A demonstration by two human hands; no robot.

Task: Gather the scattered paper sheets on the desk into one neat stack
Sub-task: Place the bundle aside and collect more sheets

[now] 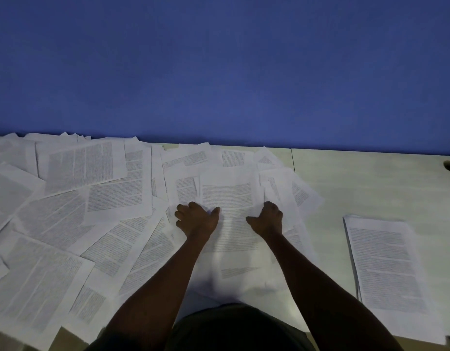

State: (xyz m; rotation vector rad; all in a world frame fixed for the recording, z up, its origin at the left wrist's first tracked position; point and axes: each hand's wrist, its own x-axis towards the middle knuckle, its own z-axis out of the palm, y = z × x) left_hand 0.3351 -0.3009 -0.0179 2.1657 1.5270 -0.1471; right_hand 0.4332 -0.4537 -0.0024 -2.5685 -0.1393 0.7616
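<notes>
Head view is showing a job only partly done: one small stack is lying square on the desk, well to the right of the centre sheet, while many loose sheets are sprawling to its left. Both arms are reaching forward; the left hand and right hand are pinching that centre sheet's side edges, fingers curled.

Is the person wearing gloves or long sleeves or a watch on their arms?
No. The left hand and right hand are bare, with no gloves or rings that I can see. Both forearms are uncovered right down to the bottom of the picture: no sleeves, watch or bracelet. Dark clothing shows at the body.
</notes>
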